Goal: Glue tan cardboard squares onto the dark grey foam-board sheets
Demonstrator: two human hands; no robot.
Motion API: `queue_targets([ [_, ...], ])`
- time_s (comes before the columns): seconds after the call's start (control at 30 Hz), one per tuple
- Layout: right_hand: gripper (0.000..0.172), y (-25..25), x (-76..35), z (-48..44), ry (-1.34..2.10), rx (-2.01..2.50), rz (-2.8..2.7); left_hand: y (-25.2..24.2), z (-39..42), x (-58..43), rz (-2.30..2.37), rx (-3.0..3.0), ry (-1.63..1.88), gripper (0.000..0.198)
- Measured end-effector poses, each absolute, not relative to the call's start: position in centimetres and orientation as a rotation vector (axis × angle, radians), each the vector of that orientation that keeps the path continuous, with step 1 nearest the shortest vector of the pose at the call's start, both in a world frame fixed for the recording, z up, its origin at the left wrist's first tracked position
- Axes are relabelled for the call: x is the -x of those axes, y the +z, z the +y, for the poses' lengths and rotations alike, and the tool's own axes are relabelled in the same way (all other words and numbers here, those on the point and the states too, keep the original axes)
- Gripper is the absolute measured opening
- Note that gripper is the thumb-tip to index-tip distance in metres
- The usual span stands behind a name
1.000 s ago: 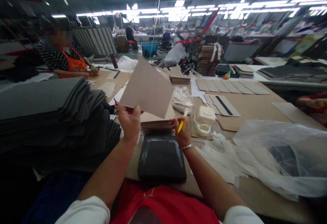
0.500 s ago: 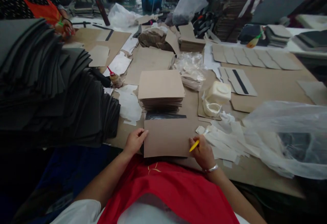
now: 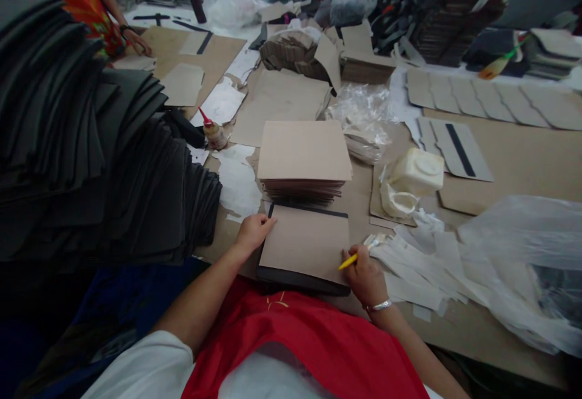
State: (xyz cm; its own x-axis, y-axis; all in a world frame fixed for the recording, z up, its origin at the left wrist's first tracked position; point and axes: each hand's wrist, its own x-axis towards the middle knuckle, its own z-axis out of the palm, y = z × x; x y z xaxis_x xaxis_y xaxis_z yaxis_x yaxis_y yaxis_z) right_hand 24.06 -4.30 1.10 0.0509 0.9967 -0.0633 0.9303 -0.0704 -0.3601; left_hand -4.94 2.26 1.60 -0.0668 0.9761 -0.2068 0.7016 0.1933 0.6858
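A brown cardboard sheet [image 3: 307, 241] lies on a black glossy pad [image 3: 300, 278] at the table's near edge. My left hand [image 3: 253, 231] presses the sheet's left edge with curled fingers. At the sheet's right edge, my right hand [image 3: 364, 274] is closed around a yellow-handled tool [image 3: 348, 261]. Just beyond the sheet stands a stack of brown cardboard sheets [image 3: 304, 159].
A tall pile of dark grey sheets [image 3: 86, 144] fills the left. White paper strips [image 3: 418, 259] and a clear plastic bag [image 3: 522, 265] lie to the right, beside a white container [image 3: 416, 171]. A glue bottle [image 3: 213, 132] stands left of the stack. Another person's hand [image 3: 136, 41] rests at far left.
A second ago my left hand held the cardboard sheet up in the air. It has since come down onto the black pad and shifted forward into place; my head tilted downward.
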Motion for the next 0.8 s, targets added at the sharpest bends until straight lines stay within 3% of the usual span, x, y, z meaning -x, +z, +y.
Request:
queue_targets([
  [0.27, 0.021, 0.6, -23.7, -4.0, 0.409, 2.157, -1.964, 0.2, 2.3, 4.8, 1.825, -1.451, 0.678, 0.042],
  [0.8, 0.021, 1.5, -23.1, -3.5, 0.516, 2.426, -1.934, -0.4, 1.8, 4.4, 1.848, -1.454, 0.612, 0.045],
])
